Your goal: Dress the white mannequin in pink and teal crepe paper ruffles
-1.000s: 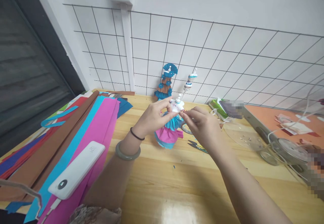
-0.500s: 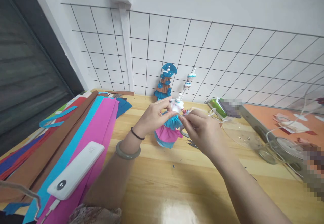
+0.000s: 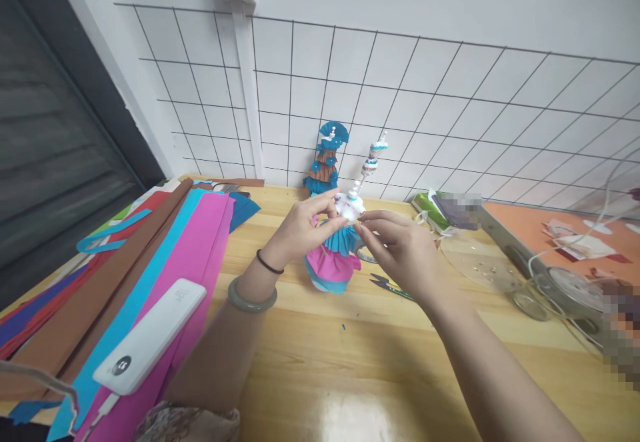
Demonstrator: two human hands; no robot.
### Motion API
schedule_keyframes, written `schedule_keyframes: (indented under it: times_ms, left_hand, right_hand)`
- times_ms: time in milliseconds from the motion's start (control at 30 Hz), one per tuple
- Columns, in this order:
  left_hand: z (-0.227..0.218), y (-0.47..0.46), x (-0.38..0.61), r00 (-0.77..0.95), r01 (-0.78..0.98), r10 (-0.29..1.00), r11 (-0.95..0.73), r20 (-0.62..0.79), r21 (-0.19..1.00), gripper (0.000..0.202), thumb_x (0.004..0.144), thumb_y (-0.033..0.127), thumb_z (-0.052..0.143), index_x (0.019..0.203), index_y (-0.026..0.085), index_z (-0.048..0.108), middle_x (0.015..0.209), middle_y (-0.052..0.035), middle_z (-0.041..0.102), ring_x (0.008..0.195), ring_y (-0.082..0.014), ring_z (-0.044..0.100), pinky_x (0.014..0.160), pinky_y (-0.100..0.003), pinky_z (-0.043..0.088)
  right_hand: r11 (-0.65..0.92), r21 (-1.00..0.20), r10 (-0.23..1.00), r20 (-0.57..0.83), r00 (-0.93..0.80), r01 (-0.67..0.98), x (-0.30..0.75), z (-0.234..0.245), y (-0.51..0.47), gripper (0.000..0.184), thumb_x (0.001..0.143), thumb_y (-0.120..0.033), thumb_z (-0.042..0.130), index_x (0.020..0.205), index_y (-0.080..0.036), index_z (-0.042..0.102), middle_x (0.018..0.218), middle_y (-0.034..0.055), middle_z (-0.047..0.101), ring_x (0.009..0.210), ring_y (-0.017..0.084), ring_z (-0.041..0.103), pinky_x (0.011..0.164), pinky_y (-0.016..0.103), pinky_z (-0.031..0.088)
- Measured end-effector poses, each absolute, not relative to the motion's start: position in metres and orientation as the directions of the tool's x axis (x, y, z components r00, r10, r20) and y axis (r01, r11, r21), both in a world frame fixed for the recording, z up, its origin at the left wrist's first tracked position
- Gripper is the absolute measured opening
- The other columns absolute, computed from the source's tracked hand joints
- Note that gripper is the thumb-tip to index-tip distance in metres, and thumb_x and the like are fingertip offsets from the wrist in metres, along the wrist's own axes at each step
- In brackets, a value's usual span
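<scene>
A ruffled paper tower with blue tiers [image 3: 341,241] above pink ones [image 3: 327,263] stands on the table. At its top is a white piece [image 3: 351,207] with small coloured marks and stacked white balls. My left hand [image 3: 311,223] pinches this white piece from the left, thumb below and forefinger behind. My right hand [image 3: 403,245] is closed at its right edge, thumb and forefinger pressed close together. Behind stand a blue-and-brown ruffled tower [image 3: 326,157] and a thin stick with white-and-blue decorated pieces [image 3: 371,164].
Small scissors [image 3: 387,285] lie below my right hand. Long crepe paper strips [image 3: 195,249] cover the left side, with a white power bank [image 3: 150,337] on them. A clear round tray [image 3: 480,265] with small beads and a green packet [image 3: 429,210] are on the right. A wire grid [image 3: 335,75] hangs behind.
My right hand's fingers have lifted and spread slightly at the white piece's edge, uncovering more of the scissors. The white piece's marked surface shows more. My left hand keeps its hold.
</scene>
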State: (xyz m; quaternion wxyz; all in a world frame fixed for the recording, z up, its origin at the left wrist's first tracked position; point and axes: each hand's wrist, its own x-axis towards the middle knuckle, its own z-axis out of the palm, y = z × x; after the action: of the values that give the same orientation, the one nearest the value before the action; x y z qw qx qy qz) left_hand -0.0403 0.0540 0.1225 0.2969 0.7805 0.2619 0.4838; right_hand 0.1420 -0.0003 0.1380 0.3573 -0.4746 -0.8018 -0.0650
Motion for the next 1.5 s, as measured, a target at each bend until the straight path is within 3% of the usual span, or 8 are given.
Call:
schedule_keyframes:
  times_ms: [200,433,667,833,1033,1267,1500]
  left_hand:
    - [0.122,0.054,-0.041,0.408,0.123,0.709,-0.667,0.575,0.735,0.018,0.083,0.03,0.055,0.071,0.019,0.048,0.095,-0.0074,0.065,0.124,-0.0223,0.048,0.097,-0.034,0.042]
    - [0.125,0.053,-0.043,0.444,0.173,0.688,-0.695,0.575,0.698,0.017,0.087,0.032,0.051,0.078,0.018,0.049,0.085,-0.0037,0.062,0.091,-0.0164,0.06,0.088,-0.031,0.046]
    - [0.122,0.056,-0.043,0.424,0.176,0.656,-0.736,0.624,0.654,0.017,0.087,0.031,0.052,0.076,0.018,0.049,0.078,-0.0024,0.057,0.089,-0.017,0.06,0.085,-0.031,0.047]
    - [0.119,0.059,-0.043,0.423,0.136,0.66,-0.724,0.621,0.676,0.014,0.087,0.03,0.052,0.083,0.017,0.053,0.081,-0.0025,0.058,0.091,-0.0168,0.059,0.086,-0.031,0.046]
    - [0.118,0.06,-0.044,0.434,0.102,0.659,-0.714,0.615,0.693,0.015,0.087,0.029,0.052,0.094,0.016,0.057,0.077,-0.001,0.054,0.094,-0.0174,0.058,0.086,-0.03,0.045]
    - [0.119,0.061,-0.046,0.462,0.013,0.668,-0.663,0.583,0.749,0.012,0.086,0.029,0.054,0.085,0.016,0.055,0.079,-0.0021,0.055,0.108,-0.0208,0.056,0.091,-0.033,0.043]
    - [0.121,0.061,-0.049,0.507,-0.118,0.67,-0.569,0.542,0.814,0.018,0.085,0.025,0.056,0.073,0.017,0.046,0.097,-0.0071,0.06,0.123,-0.0237,0.048,0.089,-0.03,0.044]
  right_hand:
    - [0.574,-0.235,0.689,0.657,-0.307,0.784,0.141,0.136,0.002,0.024,0.09,-0.027,0.05,0.076,-0.019,0.067,0.095,0.0069,0.07,0.081,0.017,0.066,0.066,0.027,0.049]
    - [0.589,-0.271,0.683,0.67,-0.29,0.761,0.142,0.136,0.005,0.021,0.089,-0.024,0.052,0.076,-0.018,0.067,0.09,0.0056,0.07,0.079,0.015,0.066,0.067,0.025,0.049]
    - [0.584,-0.336,0.706,0.659,-0.259,0.739,0.141,0.133,0.011,0.022,0.088,-0.026,0.054,0.073,-0.018,0.069,0.088,0.0062,0.071,0.08,0.016,0.066,0.067,0.025,0.049]
    - [0.536,-0.416,0.788,0.558,-0.259,0.735,0.145,0.136,0.013,0.025,0.089,-0.031,0.053,0.075,-0.02,0.071,0.09,0.005,0.07,0.077,0.016,0.066,0.064,0.025,0.047]
    - [0.512,-0.332,0.8,0.521,-0.298,0.793,0.148,0.142,0.011,0.028,0.09,-0.034,0.052,0.079,-0.02,0.073,0.091,0.0061,0.068,0.075,0.017,0.064,0.065,0.027,0.045]
    - [0.457,-0.333,0.819,0.519,-0.245,0.825,0.149,0.141,0.014,0.027,0.087,-0.041,0.056,0.083,-0.02,0.073,0.087,0.006,0.069,0.067,0.016,0.063,0.057,0.026,0.041]
    - [0.625,-0.15,0.686,0.575,-0.447,0.766,0.157,0.142,0.019,0.027,0.09,-0.038,0.052,0.085,-0.019,0.07,0.075,0.0046,0.066,0.062,0.013,0.058,0.055,0.025,0.038]
